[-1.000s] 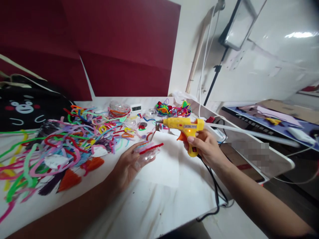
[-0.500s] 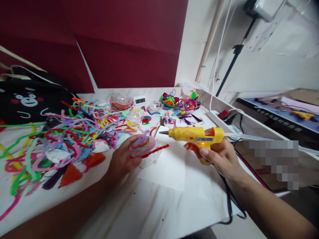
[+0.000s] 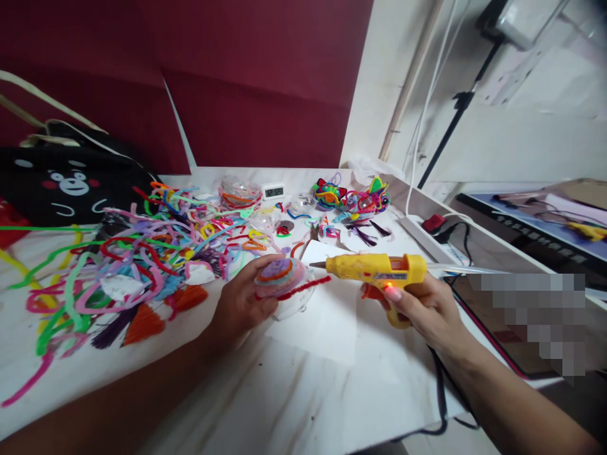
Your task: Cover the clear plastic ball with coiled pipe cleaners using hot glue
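Observation:
My left hand (image 3: 246,297) is closed around a clear plastic ball (image 3: 289,308) with bands of purple, orange and pink pipe cleaner coiled over its upper part. A red pipe cleaner (image 3: 306,287) lies along the coils, and its free end sticks out to the right. In my right hand (image 3: 422,303) is a yellow hot glue gun (image 3: 374,268), gripped by its handle, with a small orange light lit. Its nozzle points left, close to the ball but apart from it. A clear glue stick runs out of the gun's back.
A heap of coloured pipe cleaners (image 3: 137,253) and orange tassels (image 3: 145,325) spreads on the left. White paper (image 3: 327,322) lies under the ball. Behind are a small clock (image 3: 274,191), decorated balls (image 3: 329,193) and a power strip (image 3: 427,237). A black cord (image 3: 441,392) hangs below my right hand.
The view has shifted slightly to the left. Both hands keep their holds; the glue gun sits a little lower and more level, its nozzle still near the ball.

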### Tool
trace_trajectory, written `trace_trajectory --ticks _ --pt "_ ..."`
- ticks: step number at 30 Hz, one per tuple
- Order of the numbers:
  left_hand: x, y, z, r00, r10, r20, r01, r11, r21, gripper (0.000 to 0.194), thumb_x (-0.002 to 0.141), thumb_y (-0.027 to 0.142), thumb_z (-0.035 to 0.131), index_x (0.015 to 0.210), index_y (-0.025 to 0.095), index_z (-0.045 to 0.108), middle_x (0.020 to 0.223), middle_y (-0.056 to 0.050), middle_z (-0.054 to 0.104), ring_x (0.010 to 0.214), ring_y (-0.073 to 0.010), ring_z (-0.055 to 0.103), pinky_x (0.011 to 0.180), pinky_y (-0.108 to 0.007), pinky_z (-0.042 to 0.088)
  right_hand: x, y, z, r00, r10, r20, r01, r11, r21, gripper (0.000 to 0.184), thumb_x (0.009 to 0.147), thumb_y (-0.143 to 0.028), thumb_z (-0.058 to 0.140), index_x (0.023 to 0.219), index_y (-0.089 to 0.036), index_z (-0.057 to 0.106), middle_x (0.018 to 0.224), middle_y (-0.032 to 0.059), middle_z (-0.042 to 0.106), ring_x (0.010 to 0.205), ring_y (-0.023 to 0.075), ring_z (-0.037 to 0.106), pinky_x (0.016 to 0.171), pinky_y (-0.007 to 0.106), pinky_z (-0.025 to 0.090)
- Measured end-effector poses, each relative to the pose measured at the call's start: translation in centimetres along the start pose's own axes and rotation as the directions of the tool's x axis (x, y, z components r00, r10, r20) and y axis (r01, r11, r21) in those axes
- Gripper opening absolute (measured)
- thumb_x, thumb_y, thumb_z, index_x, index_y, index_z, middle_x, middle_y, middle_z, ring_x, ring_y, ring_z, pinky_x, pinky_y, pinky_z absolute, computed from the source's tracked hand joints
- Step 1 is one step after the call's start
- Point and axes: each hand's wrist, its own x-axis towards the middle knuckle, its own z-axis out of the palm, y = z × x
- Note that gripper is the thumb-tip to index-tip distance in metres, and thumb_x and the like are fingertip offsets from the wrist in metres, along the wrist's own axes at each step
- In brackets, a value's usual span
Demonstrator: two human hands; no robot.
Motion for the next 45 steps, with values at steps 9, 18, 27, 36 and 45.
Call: trace_trajectory --ticks 9,18,27,36,45 --pt "0.0 0.0 0.0 0.998 0.056 0.024 -0.056 0.998 -0.012 0.057 0.079 0.051 0.093 0.13 0.029 0.081 0.133 -0.009 0.082 0.127 -0.0333 0.073 0.108 -0.04 0.058 -0.1 0.2 -0.1 0.996 -0.059 0.068 0.065 0.994 -0.091 0.037 0.09 -0.06 0.086 0.09 -0.023 0.09 0.064 0.0039 0.074 0.048 0.0121 0.055 0.041 0.022 0.047" --pt "0.0 -0.2 0.1 0.998 0.043 0.039 -0.042 0.998 -0.036 0.059 0.076 0.053 0.094 0.129 0.029 0.082 0.127 -0.009 0.083 0.121 -0.0352 0.076 0.103 -0.044 0.062 -0.2 0.2 -0.1 0.985 -0.127 0.117 0.133 0.99 -0.039 0.029 0.095 -0.051 0.084 0.094 -0.023 0.089 0.077 0.0056 0.083 0.048 0.0107 0.06 0.04 0.019 0.046" --pt "-0.1 0.5 0.6 0.999 -0.033 -0.012 0.033 0.997 -0.069 0.064 0.073 0.058 0.096 0.127 0.027 0.082 0.134 -0.009 0.081 0.133 -0.0376 0.07 0.116 -0.044 0.053 -0.3 -0.4 -0.3 0.979 -0.144 0.145 0.157 0.985 -0.079 0.02 0.096 -0.045 0.084 0.094 -0.026 0.089 0.081 0.0065 0.086 0.073 0.0214 0.082 0.063 0.028 0.069" --pt "-0.2 0.6 0.6 0.998 -0.056 0.002 0.056 0.996 -0.069 0.061 0.074 0.055 0.096 0.126 0.027 0.082 0.133 -0.009 0.081 0.133 -0.037 0.07 0.116 -0.043 0.054 -0.6 0.0 -0.6 0.956 -0.21 0.202 0.237 0.964 -0.119 0.015 0.1 -0.035 0.08 0.101 -0.024 0.089 0.092 0.0076 0.089 0.076 0.0206 0.083 0.066 0.025 0.069" --pt "-0.1 0.6 0.7 0.997 -0.077 0.009 0.078 0.995 -0.067 0.054 0.073 0.046 0.096 0.122 0.028 0.083 0.129 -0.008 0.083 0.129 -0.0365 0.073 0.113 -0.043 0.057 -0.7 -0.2 -0.2 0.945 -0.244 0.216 0.272 0.956 -0.111 0.011 0.099 -0.032 0.08 0.101 -0.025 0.088 0.083 0.0032 0.081 0.053 0.0127 0.064 0.048 0.021 0.058"
